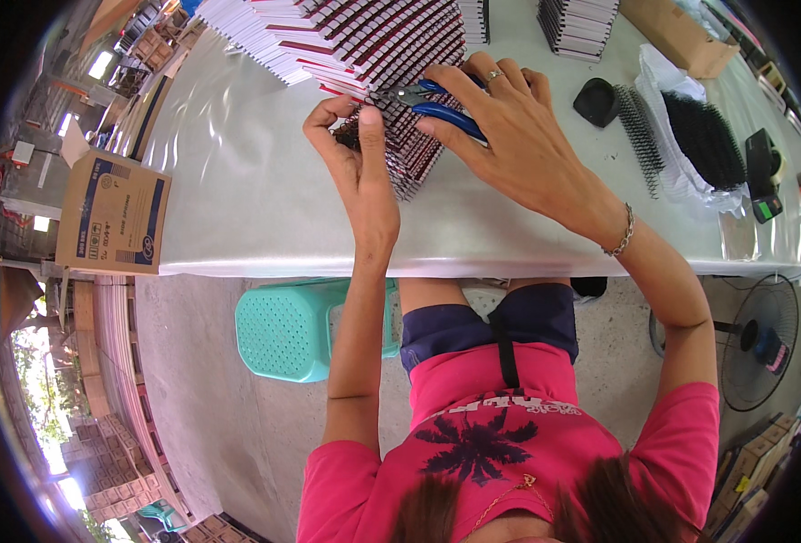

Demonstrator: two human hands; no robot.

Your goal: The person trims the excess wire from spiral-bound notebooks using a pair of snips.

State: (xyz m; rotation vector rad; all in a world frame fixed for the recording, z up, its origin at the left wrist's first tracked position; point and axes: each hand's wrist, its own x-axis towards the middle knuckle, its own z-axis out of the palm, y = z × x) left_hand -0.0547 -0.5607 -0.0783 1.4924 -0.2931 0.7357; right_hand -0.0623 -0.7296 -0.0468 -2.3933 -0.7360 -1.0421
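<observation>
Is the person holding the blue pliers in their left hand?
No, the blue-handled pliers are gripped by the right hand, while the left hand pinches the wire binding of the notebook stack.

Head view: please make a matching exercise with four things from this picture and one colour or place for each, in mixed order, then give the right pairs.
Things:
1. pliers
2. stool
3. cardboard box
4. fan

Colour or place:
A. turquoise, under the table edge
B. on the floor at the person's right
C. blue handles, in the right hand
D. brown, beside the table's left end

Pairs: 1-C, 2-A, 3-D, 4-B
</observation>
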